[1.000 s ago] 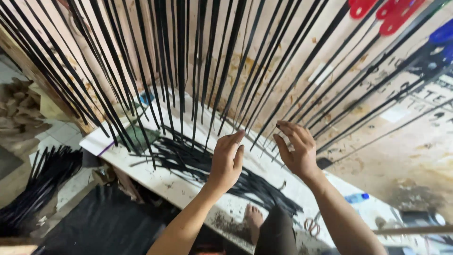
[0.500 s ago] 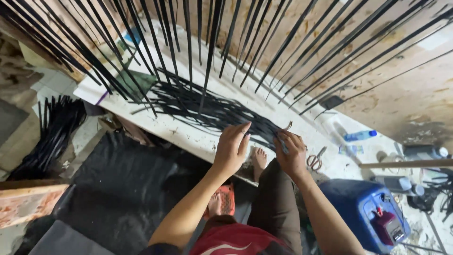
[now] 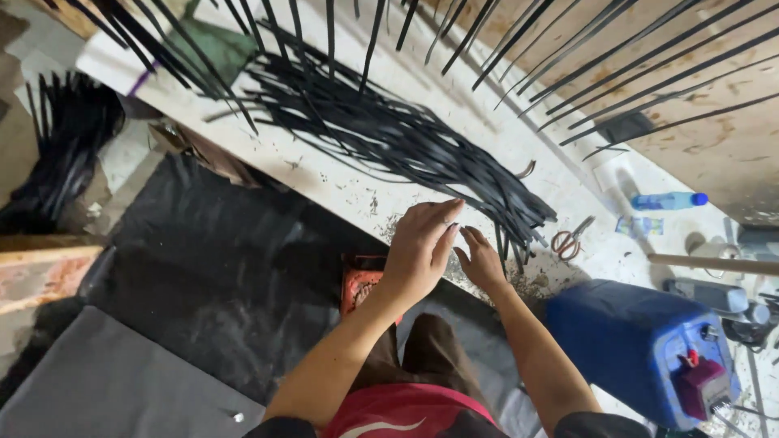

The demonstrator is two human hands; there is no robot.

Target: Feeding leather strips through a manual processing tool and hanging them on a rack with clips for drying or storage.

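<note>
A long heap of black strips lies on a white board. More black strips hang down across the top of the view. My left hand and my right hand meet fingertip to fingertip at the near edge of the board, just beside the heap's right end. I see the back of my left hand, fingers bent down over the right hand's curled fingers. What lies between the fingers is hidden.
Scissors with orange handles and a plastic bottle with a blue cap lie on the board to the right. A blue canister stands at the lower right. Black sheeting covers the floor; another bundle of strips lies left.
Both hands have come down from the hanging strips to the near edge of the board by the heap's end. The view has tilted downward with them.
</note>
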